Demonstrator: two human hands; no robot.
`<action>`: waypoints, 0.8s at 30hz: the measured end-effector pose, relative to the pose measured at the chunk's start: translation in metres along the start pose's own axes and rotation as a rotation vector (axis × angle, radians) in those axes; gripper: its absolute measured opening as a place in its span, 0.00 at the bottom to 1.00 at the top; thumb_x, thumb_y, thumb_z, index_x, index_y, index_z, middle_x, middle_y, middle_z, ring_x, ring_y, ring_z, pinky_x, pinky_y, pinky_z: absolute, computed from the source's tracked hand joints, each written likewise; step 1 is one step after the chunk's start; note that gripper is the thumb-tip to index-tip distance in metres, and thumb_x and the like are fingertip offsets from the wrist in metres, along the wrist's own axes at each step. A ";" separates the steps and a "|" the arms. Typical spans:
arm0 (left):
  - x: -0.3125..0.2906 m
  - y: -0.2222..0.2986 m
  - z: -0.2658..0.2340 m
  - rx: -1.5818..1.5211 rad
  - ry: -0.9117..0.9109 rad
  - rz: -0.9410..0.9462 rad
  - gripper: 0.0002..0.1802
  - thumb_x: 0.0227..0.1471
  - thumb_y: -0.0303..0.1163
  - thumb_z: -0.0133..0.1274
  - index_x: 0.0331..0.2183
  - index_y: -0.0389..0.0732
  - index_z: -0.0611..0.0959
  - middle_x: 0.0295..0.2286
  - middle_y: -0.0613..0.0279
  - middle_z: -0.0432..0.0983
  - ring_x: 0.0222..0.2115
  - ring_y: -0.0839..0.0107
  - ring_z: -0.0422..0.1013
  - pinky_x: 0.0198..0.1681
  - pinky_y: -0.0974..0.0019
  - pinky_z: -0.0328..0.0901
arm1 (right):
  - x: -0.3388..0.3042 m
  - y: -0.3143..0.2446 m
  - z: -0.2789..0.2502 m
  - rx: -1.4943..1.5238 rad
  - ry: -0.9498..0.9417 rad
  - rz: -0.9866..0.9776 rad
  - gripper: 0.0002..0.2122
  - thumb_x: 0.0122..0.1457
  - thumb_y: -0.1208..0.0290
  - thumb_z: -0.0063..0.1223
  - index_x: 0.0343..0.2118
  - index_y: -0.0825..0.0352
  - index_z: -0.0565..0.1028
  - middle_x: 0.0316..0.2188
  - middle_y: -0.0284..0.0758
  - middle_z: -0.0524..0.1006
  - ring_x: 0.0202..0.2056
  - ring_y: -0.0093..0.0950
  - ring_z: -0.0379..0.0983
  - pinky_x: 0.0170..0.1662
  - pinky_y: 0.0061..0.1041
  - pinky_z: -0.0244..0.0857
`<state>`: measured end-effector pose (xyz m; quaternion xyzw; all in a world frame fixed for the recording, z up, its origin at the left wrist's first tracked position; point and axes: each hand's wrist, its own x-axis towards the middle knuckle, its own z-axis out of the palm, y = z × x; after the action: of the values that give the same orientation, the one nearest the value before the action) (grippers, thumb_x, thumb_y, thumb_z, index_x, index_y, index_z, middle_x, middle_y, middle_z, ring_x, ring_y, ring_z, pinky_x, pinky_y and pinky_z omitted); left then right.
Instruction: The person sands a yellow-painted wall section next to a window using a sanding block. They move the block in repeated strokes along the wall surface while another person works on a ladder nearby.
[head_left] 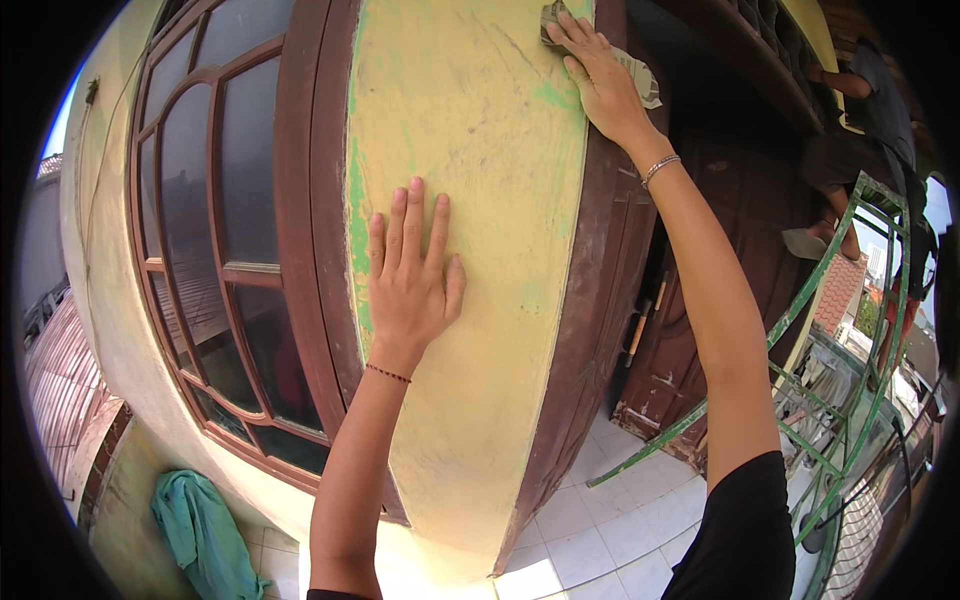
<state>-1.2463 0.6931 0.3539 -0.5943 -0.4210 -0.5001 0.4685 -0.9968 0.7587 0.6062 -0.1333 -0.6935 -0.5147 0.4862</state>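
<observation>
My left hand (412, 280) lies flat on a yellow wall strip (480, 330), fingers stretched upward and holding nothing. Higher up, at the strip's right edge beside the brown door frame, my right hand (603, 85) presses a sheet of sandpaper (640, 82) against the wall. The sheet's greyish, printed back sticks out on both sides of that hand; its side toward the wall is hidden. Green patches and dark scuffs show through the yellow paint. Both arms reach up from below.
Left of the strip is a brown-framed window (225, 200); a carved brown door (690, 330) stands right. A green metal scaffold (870, 200) rises at far right, with another person (880, 100) up on it. A green cloth (200, 530) lies lower left. White tiles (610, 540) cover the floor.
</observation>
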 end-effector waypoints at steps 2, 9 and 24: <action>-0.004 -0.010 -0.003 0.032 -0.017 -0.013 0.37 0.58 0.38 0.45 0.68 0.42 0.64 0.70 0.49 0.51 0.71 0.55 0.47 0.74 0.49 0.38 | -0.021 -0.043 0.010 0.188 -0.138 -0.089 0.25 0.68 0.73 0.47 0.68 0.54 0.65 0.71 0.27 0.61 0.72 0.34 0.52 0.75 0.37 0.46; -0.004 -0.006 -0.004 0.034 0.012 -0.009 0.37 0.58 0.37 0.45 0.68 0.41 0.64 0.70 0.49 0.51 0.71 0.54 0.46 0.74 0.49 0.37 | -0.029 -0.021 -0.003 0.116 -0.118 -0.039 0.24 0.70 0.69 0.45 0.69 0.51 0.63 0.71 0.25 0.60 0.72 0.29 0.51 0.75 0.34 0.46; -0.008 -0.011 -0.005 0.050 0.018 -0.004 0.36 0.60 0.41 0.44 0.67 0.43 0.66 0.70 0.51 0.52 0.71 0.56 0.48 0.74 0.48 0.39 | -0.069 -0.064 -0.011 0.116 -0.384 -0.240 0.27 0.69 0.74 0.47 0.70 0.50 0.61 0.71 0.27 0.59 0.70 0.33 0.55 0.72 0.33 0.54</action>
<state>-1.2590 0.6907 0.3478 -0.5770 -0.4303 -0.4955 0.4862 -1.0005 0.7430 0.5127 -0.1170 -0.8125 -0.4935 0.2875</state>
